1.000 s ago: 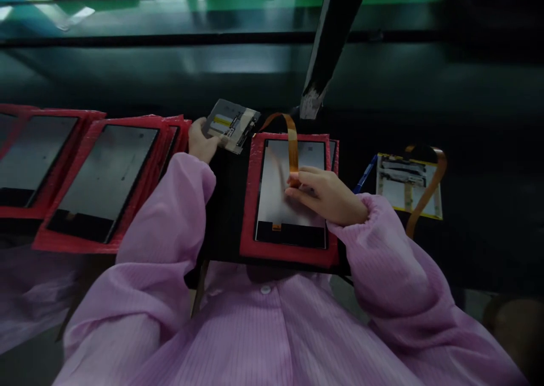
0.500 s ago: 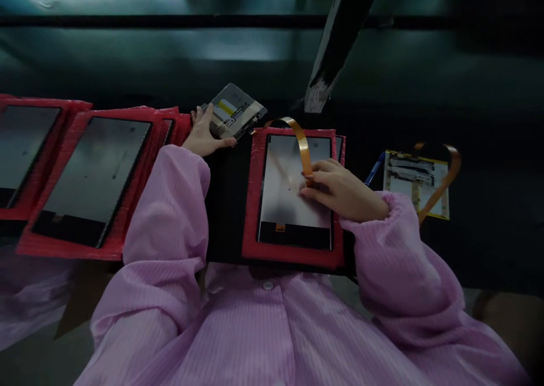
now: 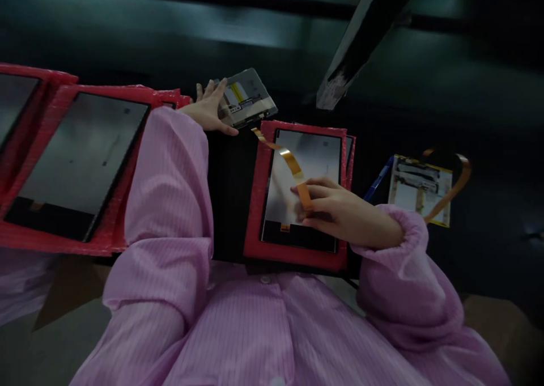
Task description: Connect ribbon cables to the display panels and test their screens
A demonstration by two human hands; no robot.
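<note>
My right hand [image 3: 334, 210] pinches the near end of an orange flat ribbon cable [image 3: 290, 160] above a tablet-like screen panel [image 3: 308, 148]. The cable's far tip appears loose, a little short of the electronic display module [image 3: 250, 100]. That module has a grey face with yellow strips and lies at an angle at the back. My left hand [image 3: 208, 108] rests at its left edge with fingers spread, the index fingertip over its face. Under the screen panel is a red padded sleeve [image 3: 254, 221], with another layer showing beneath on the right.
More screen panels [image 3: 83, 153] lie on stacked red sleeves [image 3: 106, 250] at the left. On the right sit a blue pen [image 3: 378, 178] and a yellow-edged module [image 3: 420, 185] with its own ribbon cable [image 3: 461, 176]. A dark post [image 3: 348, 63] stands behind on the black table [image 3: 229, 204].
My right hand has drawn the cable toward me, and its arch has flattened, its far tip now showing apart from the module. My left fingers have spread at the module. The view has shifted.
</note>
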